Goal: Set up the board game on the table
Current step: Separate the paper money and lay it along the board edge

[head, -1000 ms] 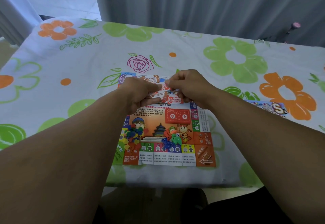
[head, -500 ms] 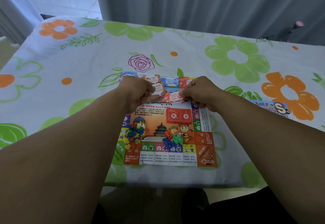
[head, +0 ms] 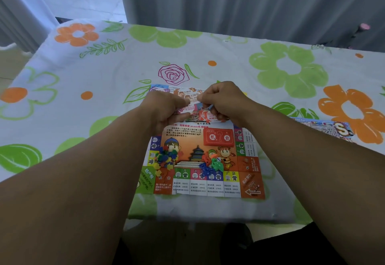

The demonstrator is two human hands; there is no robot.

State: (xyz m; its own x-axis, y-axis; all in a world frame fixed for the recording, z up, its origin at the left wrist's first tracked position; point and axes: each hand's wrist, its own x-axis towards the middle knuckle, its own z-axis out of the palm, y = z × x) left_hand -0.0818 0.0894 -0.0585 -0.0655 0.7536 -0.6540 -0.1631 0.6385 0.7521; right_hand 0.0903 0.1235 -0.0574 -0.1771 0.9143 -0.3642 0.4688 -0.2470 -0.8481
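- Paper notes [head: 188, 109] sit pinched between our left hand [head: 164, 109] and right hand [head: 224, 100], fingers curled round them.
- Our hands meet closer than before, over the far end of the board [head: 208, 156] on the table [head: 104, 81].

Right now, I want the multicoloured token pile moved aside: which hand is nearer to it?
Left. The left hand is directly beyond the multicoloured token pile; the right hand is beyond it and off to the right. Both grip paper notes.

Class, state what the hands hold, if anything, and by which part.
Left hand and right hand pinch the paper play money, one at each end.
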